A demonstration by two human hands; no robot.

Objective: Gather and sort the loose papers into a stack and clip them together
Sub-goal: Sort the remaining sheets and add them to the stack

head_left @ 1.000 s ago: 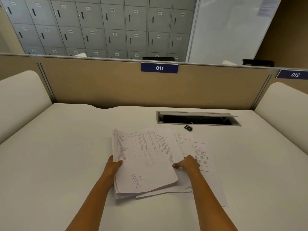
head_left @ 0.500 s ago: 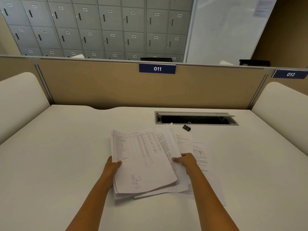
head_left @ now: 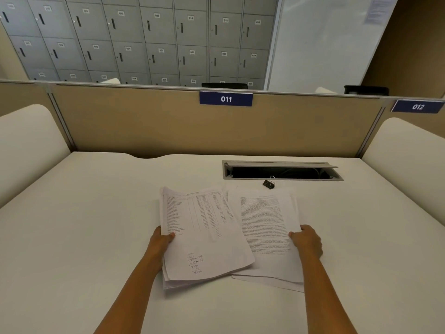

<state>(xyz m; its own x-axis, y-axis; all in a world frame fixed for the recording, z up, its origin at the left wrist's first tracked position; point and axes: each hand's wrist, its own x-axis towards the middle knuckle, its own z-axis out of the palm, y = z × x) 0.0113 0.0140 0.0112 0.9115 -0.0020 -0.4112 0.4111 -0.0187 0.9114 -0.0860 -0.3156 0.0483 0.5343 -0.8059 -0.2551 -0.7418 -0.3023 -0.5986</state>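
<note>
On the white desk lie two groups of printed papers. The left stack (head_left: pixel 204 235), topped by a table sheet with handwritten sums, is gripped at its left edge by my left hand (head_left: pixel 160 242). The right sheets (head_left: pixel 267 227), covered in dense text, are held at their right edge by my right hand (head_left: pixel 307 241). The left stack overlaps the right sheets a little in the middle. A small black binder clip (head_left: pixel 269 183) lies on the desk just beyond the papers, apart from both hands.
An open cable slot (head_left: pixel 281 171) is sunk into the desk behind the clip. A tan partition (head_left: pixel 168 126) with label 011 closes the back, and cream padded side panels (head_left: pixel 26 143) flank the desk. Grey lockers stand beyond.
My right hand has pulled a group of text sheets out to the right, away from the left stack. My left hand stays on the left stack's edge.
</note>
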